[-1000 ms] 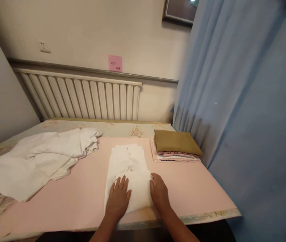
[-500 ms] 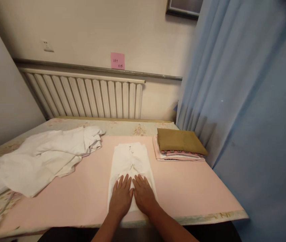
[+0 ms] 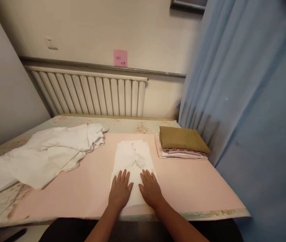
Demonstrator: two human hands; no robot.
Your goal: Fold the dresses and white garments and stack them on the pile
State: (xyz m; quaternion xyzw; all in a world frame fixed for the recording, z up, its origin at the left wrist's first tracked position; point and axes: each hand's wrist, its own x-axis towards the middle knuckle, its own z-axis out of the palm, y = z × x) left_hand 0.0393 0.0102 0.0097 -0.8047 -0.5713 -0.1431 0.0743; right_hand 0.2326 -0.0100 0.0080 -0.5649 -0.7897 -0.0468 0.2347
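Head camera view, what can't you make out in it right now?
In the head view:
- Folded white cloth: parts lie hidden under the left hand and right hand.
- Pink note: writing too small and blurred to read.
- Picture frame: mostly cut off by the top edge.
- Loose white cloth: one end cut off by the left edge.
- Lower cloths: mostly covered by the brown cloth.

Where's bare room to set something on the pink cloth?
Right side: between right hand, folded stack and blue curtain. Left side: between left hand and white heap. Crowded: the middle, both hands resting on the folded white garment.
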